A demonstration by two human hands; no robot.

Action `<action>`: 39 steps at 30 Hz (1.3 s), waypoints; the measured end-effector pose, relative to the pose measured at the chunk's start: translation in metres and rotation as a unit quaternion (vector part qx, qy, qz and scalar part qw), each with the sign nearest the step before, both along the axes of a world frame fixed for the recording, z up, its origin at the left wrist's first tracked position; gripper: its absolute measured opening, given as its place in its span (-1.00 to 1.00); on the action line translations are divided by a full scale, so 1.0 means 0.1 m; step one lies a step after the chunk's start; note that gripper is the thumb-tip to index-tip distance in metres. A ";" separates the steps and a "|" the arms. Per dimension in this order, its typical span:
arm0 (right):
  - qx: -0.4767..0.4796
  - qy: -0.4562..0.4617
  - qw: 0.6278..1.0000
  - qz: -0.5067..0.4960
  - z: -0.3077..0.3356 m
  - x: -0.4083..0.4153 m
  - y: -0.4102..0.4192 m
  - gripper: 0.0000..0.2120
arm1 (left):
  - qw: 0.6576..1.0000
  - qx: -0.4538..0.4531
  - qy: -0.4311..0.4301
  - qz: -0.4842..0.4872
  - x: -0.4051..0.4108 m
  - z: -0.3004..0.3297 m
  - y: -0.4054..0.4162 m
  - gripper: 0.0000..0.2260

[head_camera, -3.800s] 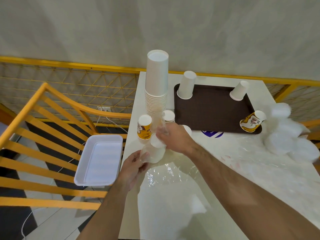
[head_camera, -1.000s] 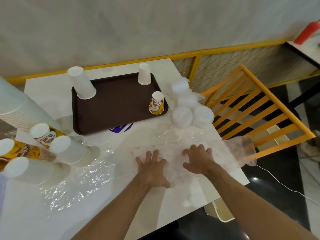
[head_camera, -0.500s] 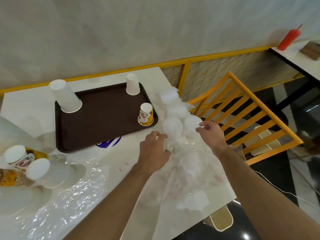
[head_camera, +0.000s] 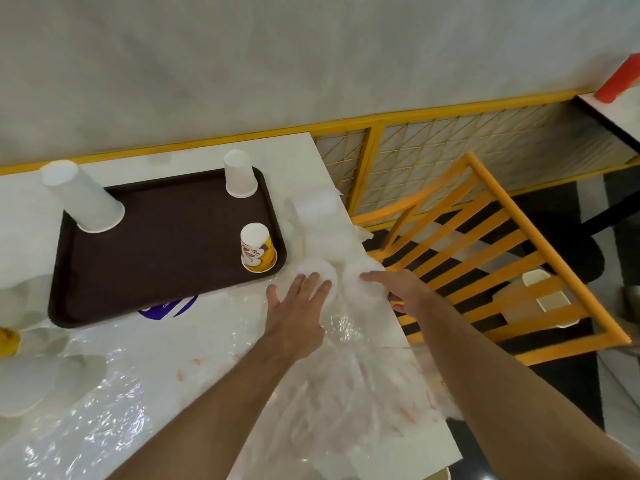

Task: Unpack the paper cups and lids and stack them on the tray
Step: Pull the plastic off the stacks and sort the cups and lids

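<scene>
Reached the bagged lids beside the tray.

Left hand (head_camera: 298,299) flat, fingers straight on a lid stack (head_camera: 320,271); right hand (head_camera: 398,287) gripping the bag (head_camera: 346,341) at the table (head_camera: 301,150) edge. Moved up from the flat plastic a second ago. Tray (head_camera: 166,251) at ten o'clock, holding three cups; lids still wrapped.

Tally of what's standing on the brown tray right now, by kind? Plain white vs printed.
On the brown tray, all upside down:
Plain white cup stacks: 2, a tall one at the far left corner and a short one at the far right corner
Printed yellow cups: 1, near right corner
Lids: 0
Total: 3
</scene>
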State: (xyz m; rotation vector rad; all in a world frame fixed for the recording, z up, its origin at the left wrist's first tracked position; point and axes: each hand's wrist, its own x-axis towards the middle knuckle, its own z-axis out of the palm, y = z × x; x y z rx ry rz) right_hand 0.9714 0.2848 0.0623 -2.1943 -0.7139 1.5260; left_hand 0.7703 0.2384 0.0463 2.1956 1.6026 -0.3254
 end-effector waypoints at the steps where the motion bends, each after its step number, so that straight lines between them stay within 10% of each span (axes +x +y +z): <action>1: 0.004 -0.001 1.000 0.000 -0.01 0.04 0.02 -0.61 | 1.000 0.000 0.008 0.001 0.01 0.01 0.00 -0.30; 8: 0.044 0.010 0.999 0.025 0.06 0.22 0.02 -0.49 | 1.000 0.011 -0.008 0.014 0.05 0.05 -0.01 -0.34; 12: 0.095 0.066 0.993 0.028 0.26 0.27 -0.05 -0.47 | 0.972 0.101 -0.179 0.113 0.14 0.19 -0.11 -0.46; 16: 0.150 0.257 0.953 0.048 0.54 0.23 -0.14 -0.53 | 0.786 -0.028 -0.508 0.351 0.16 0.58 -0.11 -0.68; 20: 0.165 0.327 0.923 0.116 0.77 0.04 -0.21 -0.44 | 0.579 -0.250 -0.659 0.409 0.01 0.91 -0.08 -0.70; 29: 0.116 0.391 0.912 0.029 0.91 -0.63 -0.48 -0.43 | 0.442 -0.162 -0.806 0.360 -0.40 1.17 -0.25 -0.80; 35: 0.135 0.419 0.898 0.018 1.00 -0.81 -0.61 -0.34 | 0.490 -0.149 -0.784 0.352 -0.79 1.26 -0.28 -0.63; 39: 0.181 0.375 0.905 0.090 1.15 -0.84 -0.62 -0.58 | 0.685 -0.106 -0.634 0.343 -1.01 1.34 -0.28 -0.78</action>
